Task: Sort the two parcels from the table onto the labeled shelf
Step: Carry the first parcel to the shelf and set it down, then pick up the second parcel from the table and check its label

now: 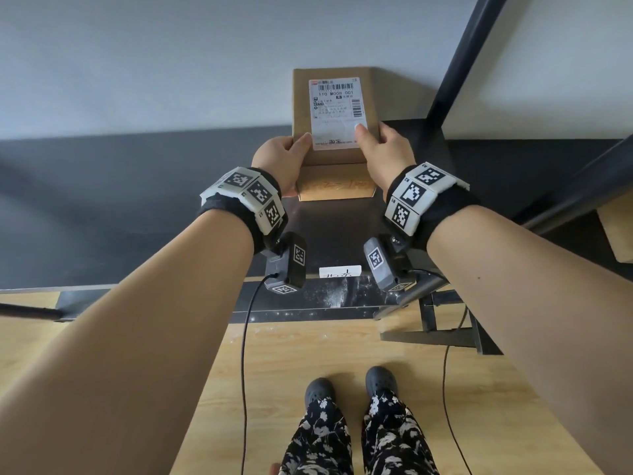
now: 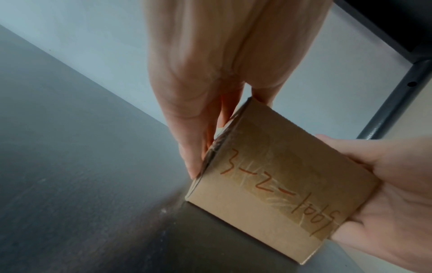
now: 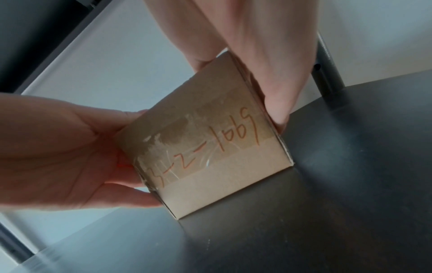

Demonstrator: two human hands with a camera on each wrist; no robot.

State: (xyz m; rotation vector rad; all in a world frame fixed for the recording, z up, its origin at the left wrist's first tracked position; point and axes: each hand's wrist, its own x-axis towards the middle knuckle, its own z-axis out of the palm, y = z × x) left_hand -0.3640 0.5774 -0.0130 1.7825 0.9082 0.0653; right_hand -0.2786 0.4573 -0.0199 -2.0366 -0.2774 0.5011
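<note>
Both hands (image 1: 334, 156) grip, arms outstretched, thumbs on top.

I see the dark shelf (image 1: 411, 207) carrying one brown parcel (image 1: 301, 108), its lower front corner touching the board in both wrist views, a white handwritten tag (image 1: 339, 271) on the shelf's front edge.

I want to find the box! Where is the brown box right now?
In the head view the cardboard box sits centre, on the dark shelf, gripped between the left hand and right hand, above the shelf's white label.
</note>
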